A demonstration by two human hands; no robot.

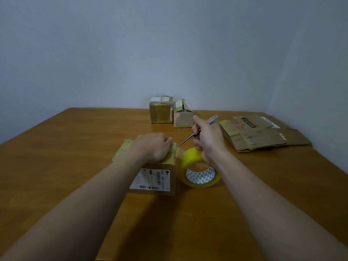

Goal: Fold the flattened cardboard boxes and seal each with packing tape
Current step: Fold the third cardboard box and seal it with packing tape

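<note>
while the head view shows a short clear strand of tape [181, 155] running from the small brown cardboard box [154, 178] to the yellowish roll of packing tape [190, 157] just beside it on the brown wooden table [75, 147], the step in hand looks like the cut. it would go best with the strand taut, the blade drawn across close to the box edge and away from the fingers, and the loose end then pressed flat.

the left hand [154, 146] lies palm down on the box top, its fingers bent over the far edge, gripping and pinning the box. the right hand [207, 140] is closed round a slim silver metal cutter [190, 137], whose tip points at the strand near the box corner.

at the back stand two taped cardboard boxes [161, 112]. a pile of flattened cardboard boxes [259, 134] lies to the right, not yet folded.
</note>
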